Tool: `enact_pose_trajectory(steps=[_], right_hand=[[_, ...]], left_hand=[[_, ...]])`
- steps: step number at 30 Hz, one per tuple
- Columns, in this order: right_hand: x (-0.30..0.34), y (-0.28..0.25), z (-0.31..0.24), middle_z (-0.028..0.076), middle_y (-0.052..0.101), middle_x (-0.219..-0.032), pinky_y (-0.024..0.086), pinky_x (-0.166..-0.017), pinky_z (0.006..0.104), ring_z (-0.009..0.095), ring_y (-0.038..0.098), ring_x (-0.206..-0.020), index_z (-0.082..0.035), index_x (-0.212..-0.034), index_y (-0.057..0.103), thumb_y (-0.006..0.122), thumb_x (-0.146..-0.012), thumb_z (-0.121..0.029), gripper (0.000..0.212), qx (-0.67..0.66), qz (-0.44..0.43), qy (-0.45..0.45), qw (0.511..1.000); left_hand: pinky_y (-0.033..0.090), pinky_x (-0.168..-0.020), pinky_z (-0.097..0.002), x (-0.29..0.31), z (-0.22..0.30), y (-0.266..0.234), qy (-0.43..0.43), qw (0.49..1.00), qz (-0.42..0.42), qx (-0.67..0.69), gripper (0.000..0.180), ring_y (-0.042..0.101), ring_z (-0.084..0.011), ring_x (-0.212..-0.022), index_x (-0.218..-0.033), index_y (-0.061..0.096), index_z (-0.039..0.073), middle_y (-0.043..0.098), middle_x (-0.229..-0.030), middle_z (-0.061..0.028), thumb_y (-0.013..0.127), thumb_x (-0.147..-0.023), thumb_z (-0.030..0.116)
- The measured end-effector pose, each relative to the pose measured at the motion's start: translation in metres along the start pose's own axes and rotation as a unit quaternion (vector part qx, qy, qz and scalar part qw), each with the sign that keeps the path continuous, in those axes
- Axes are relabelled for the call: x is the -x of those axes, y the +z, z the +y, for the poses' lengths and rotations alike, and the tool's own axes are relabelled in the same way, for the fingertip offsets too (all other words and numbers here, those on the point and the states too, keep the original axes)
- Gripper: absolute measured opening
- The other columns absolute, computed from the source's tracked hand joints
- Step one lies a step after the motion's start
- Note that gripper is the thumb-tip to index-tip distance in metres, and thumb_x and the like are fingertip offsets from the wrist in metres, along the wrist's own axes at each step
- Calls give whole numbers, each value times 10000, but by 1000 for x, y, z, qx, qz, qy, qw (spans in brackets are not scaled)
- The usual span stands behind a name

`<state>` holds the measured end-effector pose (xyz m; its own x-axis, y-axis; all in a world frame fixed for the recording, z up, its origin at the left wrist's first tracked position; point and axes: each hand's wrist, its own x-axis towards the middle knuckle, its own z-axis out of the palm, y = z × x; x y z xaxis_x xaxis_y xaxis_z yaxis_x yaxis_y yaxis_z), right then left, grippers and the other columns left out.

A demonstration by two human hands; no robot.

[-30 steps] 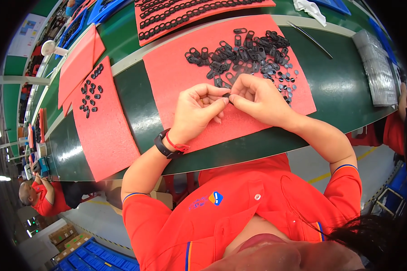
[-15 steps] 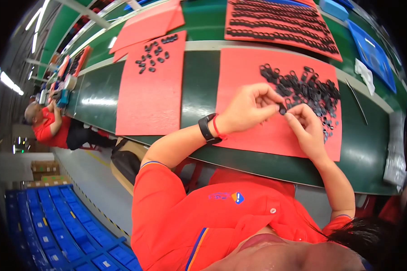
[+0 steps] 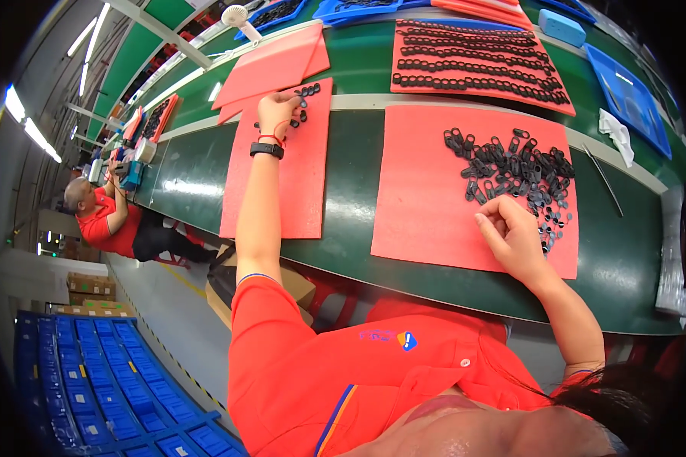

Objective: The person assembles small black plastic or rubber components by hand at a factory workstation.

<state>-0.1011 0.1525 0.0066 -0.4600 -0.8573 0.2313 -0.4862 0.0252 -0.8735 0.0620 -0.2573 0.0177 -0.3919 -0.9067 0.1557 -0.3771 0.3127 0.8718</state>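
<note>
My left hand reaches over the narrow pink mat on the left. Its fingers are pinched at a small black part, beside a group of similar dark oval parts partly covered by the hand. My right hand hovers over the larger pink mat, fingers curled in; whatever they hold, if anything, is hidden. Just beyond it lies a loose pile of black looped parts. Small dark round pieces are scattered close to the right hand.
Behind, another pink mat carries rows of black looped parts. Tweezers, a white cloth and a blue tray lie to the right. A small white fan stands at the back. A co-worker sits far left.
The two hands were together over the larger mat with a small black part between them. My left hand has moved left to the narrow mat; the right hand has dropped slightly nearer.
</note>
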Motion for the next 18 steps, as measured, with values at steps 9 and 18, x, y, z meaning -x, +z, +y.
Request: enact_pose_trajectory(steps=[9, 18], right_hand=[[0, -2, 7, 27, 491, -673, 349, -474, 221, 77, 420, -502, -12, -803, 554, 612, -796, -59, 75, 60, 10, -77, 995], [-10, -15, 20, 60, 523, -706, 418, -508, 297, 188, 537, -567, -54, -791, 564, 628, -764, -85, 77, 177, 70, -97, 977]], left_hand=[[494, -628, -258, -20, -32, 13, 190, 924, 149, -297, 233, 633, -148, -646, -870, 653, -15, 660, -717, -108, 682, -712, 153], [481, -642, -286, 118, 86, 113, 335, 913, -227, -42, 192, 603, -182, -716, -906, 636, 34, 610, -849, -89, 678, -744, 127]])
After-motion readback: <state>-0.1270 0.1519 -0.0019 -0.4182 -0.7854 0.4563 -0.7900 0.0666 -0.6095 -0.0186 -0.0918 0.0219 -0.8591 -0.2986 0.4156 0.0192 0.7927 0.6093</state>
